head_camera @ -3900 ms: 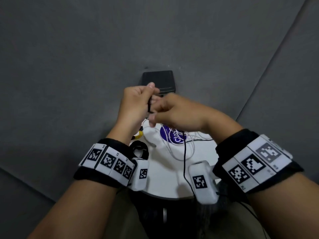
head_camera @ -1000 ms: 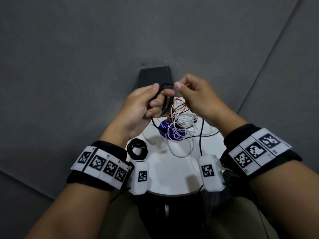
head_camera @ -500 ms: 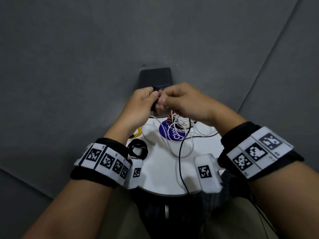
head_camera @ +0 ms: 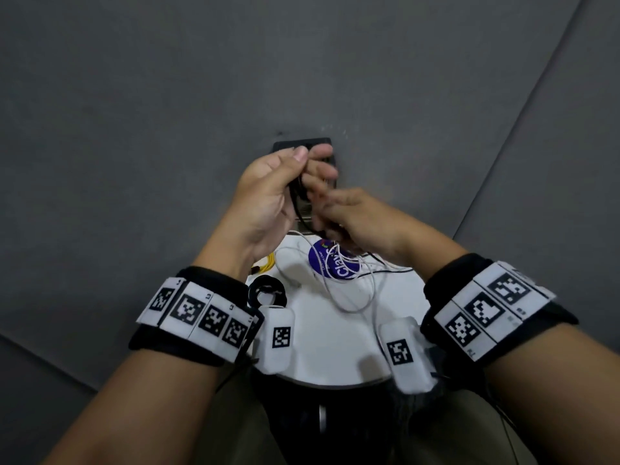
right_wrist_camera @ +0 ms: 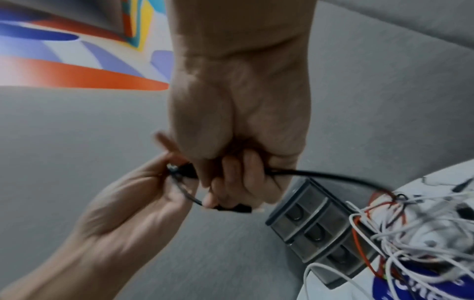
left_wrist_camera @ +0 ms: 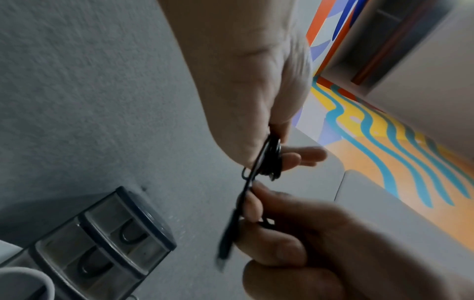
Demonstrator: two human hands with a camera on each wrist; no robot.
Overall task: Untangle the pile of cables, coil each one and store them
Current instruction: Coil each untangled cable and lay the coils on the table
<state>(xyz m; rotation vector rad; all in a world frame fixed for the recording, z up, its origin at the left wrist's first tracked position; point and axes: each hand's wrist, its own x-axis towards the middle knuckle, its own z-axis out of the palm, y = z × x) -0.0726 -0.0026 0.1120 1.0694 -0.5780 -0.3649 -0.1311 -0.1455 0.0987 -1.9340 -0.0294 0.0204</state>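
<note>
My left hand (head_camera: 307, 162) pinches a small coil of black cable (left_wrist_camera: 271, 160) between thumb and fingers, held above the far edge of the round white table (head_camera: 335, 347). Just below and to the right of it, my right hand (head_camera: 323, 209) curls round the loose end of the same black cable (right_wrist_camera: 307, 174), whose plug end (left_wrist_camera: 227, 243) is blurred. That cable trails back to a tangled pile of white and red cables (right_wrist_camera: 415, 227) on the table. A finished black coil (head_camera: 266, 295) and a yellow cable (head_camera: 265, 263) lie at the table's left side.
A small clear drawer organiser (right_wrist_camera: 315, 229) with dark frames stands behind the table, partly hidden by my hands in the head view. A blue round sticker (head_camera: 335, 266) lies under the pile. Grey fabric (head_camera: 134, 129) surrounds the table.
My right hand has swung from above the coil down to below and right of my left hand, carrying the black cable round. The left hand has turned palm up and kept its hold on the coil.
</note>
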